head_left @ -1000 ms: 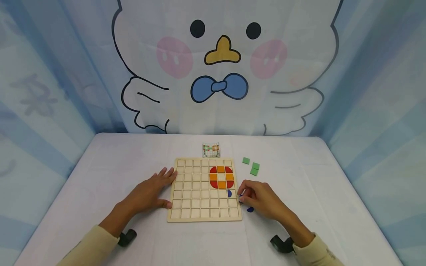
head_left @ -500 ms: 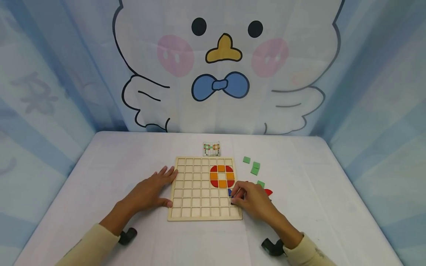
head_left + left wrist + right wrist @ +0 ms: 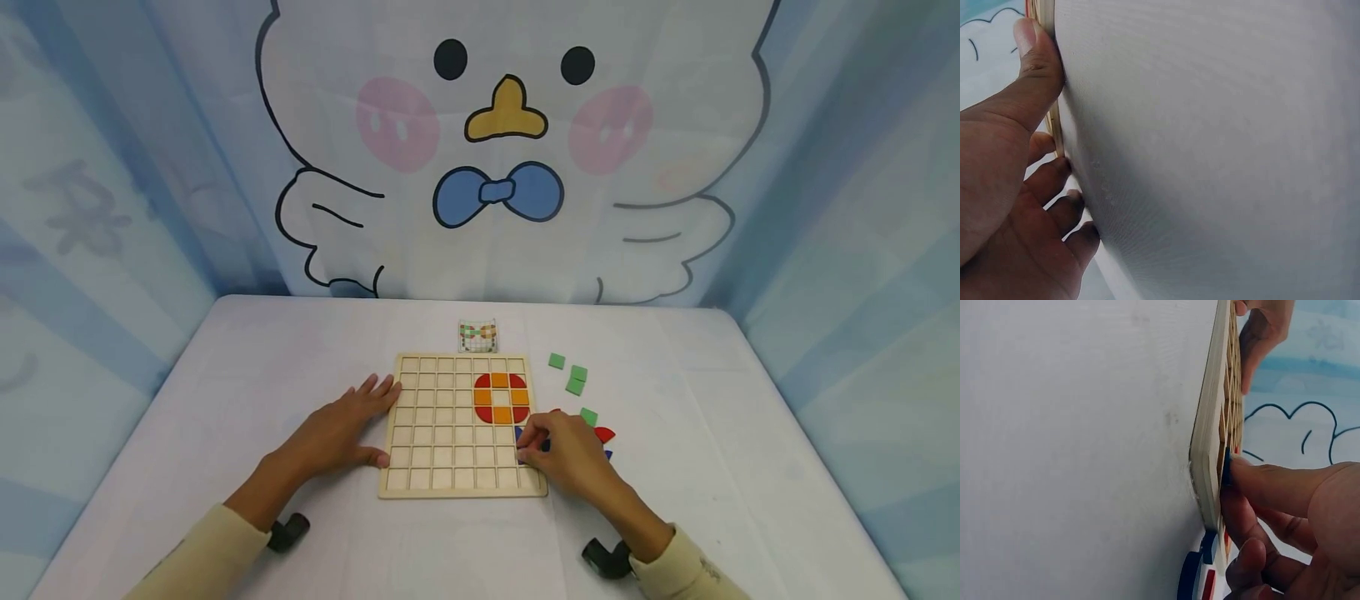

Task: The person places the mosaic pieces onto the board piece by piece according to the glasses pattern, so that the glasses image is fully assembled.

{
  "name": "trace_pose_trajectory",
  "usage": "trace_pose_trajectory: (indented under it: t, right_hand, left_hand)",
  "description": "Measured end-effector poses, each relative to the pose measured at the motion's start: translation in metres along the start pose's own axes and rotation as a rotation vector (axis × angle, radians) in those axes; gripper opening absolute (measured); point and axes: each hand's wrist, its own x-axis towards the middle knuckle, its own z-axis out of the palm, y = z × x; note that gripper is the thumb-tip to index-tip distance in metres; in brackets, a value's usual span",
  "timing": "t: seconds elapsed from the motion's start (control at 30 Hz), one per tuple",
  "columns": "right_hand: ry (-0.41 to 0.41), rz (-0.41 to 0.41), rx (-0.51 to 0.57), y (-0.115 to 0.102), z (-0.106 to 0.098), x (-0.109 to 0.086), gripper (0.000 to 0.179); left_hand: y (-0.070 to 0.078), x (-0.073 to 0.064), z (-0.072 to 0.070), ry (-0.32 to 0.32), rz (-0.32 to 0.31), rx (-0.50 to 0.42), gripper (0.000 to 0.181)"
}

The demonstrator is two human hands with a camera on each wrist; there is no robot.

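Head view: our right grip (image 3: 566, 450) pinches a blue piece (image 3: 1227, 467) at four o'clock on the board (image 3: 442, 437), our left grip (image 3: 341, 427) spread at nine.

Blue pc. (image 3: 1227, 467) partly behind R grip (image 3: 572, 452), card (image 3: 477, 337) detail too sm.

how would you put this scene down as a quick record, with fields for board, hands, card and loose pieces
board: gridded; red pieces and orange pieces ring an unfilled cell
left hand: fingers spread, touching the board's left edge
right hand: pinches a blue piece at the board's right side; seating unclear
card: beyond the board's far edge
loose, right of board: four green pieces, some red and blue
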Motion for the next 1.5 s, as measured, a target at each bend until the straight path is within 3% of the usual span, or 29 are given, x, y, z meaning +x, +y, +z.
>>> trace_pose_trajectory:
  t: [0.33,0.57,0.73,0.9,1.23,1.5]
  right_hand:
    - [0.004,0.051,0.05,0.006,-0.015,-0.001,0.013]
    - [0.04,0.097,0.022,0.018,-0.027,-0.003,0.012]
    - [0.018,0.113,0.013,0.026,-0.028,-0.005,0.016]
    - [-0.019,0.106,0.01,0.029,-0.023,-0.007,0.021]
    - [-0.004,0.084,-0.047,0.025,-0.021,-0.006,0.026]
    - [-0.009,0.079,0.005,0.026,-0.026,-0.007,0.022]
  left_hand:
    - [0.0,0.001,0.001,-0.003,-0.006,-0.005,0.11]
    - [0.002,0.001,-0.001,-0.014,-0.015,-0.001,0.11]
    - [0.003,0.001,-0.002,-0.017,-0.016,0.0,0.11]
    - [0.004,0.001,-0.002,-0.019,-0.019,-0.006,0.111]
    - [0.004,0.0,-0.002,-0.017,-0.016,-0.007,0.11]
    - [0.004,-0.001,-0.003,0.001,0.012,0.006,0.108]
